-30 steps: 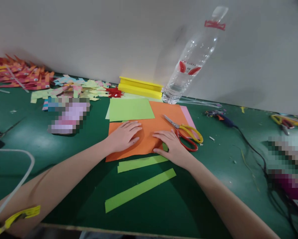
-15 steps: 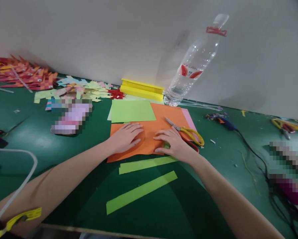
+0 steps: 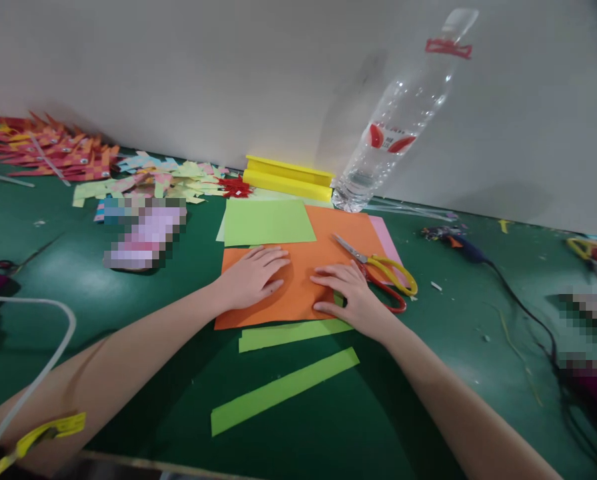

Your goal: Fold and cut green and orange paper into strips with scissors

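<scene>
My left hand lies flat and open on an orange paper sheet on the green table. On the sheet's right part my right hand also rests palm down with its fingers stretched out. A light green sheet overlaps the orange one at the back. Two light green paper strips lie in front of the sheet, the nearer strip touching its front edge. Scissors with a yellow and a red handle lie just right of my right hand.
A clear plastic bottle stands against the white wall, beside a yellow folded paper block. Coloured paper scraps and red-orange paper pieces lie at the back left. A black cable runs along the right.
Both hands have stayed flat on the orange sheet; only the view has shifted slightly.
</scene>
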{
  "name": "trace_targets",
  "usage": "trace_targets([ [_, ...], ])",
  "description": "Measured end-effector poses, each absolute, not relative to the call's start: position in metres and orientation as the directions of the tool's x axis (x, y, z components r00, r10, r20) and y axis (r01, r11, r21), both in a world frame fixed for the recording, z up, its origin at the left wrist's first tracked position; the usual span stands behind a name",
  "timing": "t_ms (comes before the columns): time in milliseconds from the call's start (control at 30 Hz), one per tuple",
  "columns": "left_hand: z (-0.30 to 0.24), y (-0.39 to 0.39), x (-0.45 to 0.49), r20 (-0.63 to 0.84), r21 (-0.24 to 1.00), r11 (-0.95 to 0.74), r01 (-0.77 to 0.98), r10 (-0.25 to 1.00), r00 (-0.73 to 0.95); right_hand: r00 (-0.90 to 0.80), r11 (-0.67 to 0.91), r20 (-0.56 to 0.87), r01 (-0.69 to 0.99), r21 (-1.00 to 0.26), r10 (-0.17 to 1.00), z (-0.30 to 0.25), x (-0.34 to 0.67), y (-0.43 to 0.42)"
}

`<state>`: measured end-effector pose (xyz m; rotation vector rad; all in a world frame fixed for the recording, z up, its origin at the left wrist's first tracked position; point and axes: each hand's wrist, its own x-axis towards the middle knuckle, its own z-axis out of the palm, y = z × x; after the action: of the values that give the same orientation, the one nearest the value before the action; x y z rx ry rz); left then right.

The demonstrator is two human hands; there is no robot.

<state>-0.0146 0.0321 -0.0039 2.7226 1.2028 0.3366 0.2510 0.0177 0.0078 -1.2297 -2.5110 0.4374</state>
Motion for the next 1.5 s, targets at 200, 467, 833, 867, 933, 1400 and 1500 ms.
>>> trace_targets([
  [200, -0.004, 0.030, -0.014, 0.153, 0.239, -0.667, 0.706, 0.744, 0.651, -0.550, 0.574, 0.180, 0.725, -0.382, 0.815, 0.004, 0.249, 0.014],
  [467, -0.004, 0.030, -0.014, 0.173, 0.248, -0.676, 0.694, 0.735, 0.655, -0.538, 0.583, 0.225, 0.741, -0.333, 0.812, 0.004, 0.246, 0.011],
  [833, -0.003, 0.031, -0.013, 0.180, 0.237, -0.682, 0.692, 0.731, 0.658, -0.489, 0.550, 0.254, 0.755, -0.356, 0.835, -0.002, 0.242, 0.014],
  [867, -0.003, 0.031, -0.013, 0.180, 0.232, -0.683, 0.692, 0.730, 0.659, -0.480, 0.541, 0.250, 0.756, -0.368, 0.841, -0.002, 0.242, 0.014],
  [933, -0.004, 0.030, -0.013, 0.179, 0.222, -0.684, 0.695, 0.729, 0.661, -0.458, 0.520, 0.245, 0.752, -0.405, 0.854, -0.001, 0.241, 0.013],
  [1400, -0.003, 0.031, -0.013, 0.178, 0.274, -0.676, 0.684, 0.735, 0.655, -0.446, 0.636, 0.454, 0.560, -0.531, 0.771, 0.007, 0.245, 0.008],
  [1500, -0.005, 0.031, -0.013, 0.176, 0.259, -0.677, 0.689, 0.734, 0.656, -0.424, 0.625, 0.460, 0.548, -0.556, 0.780, 0.007, 0.246, 0.007],
])
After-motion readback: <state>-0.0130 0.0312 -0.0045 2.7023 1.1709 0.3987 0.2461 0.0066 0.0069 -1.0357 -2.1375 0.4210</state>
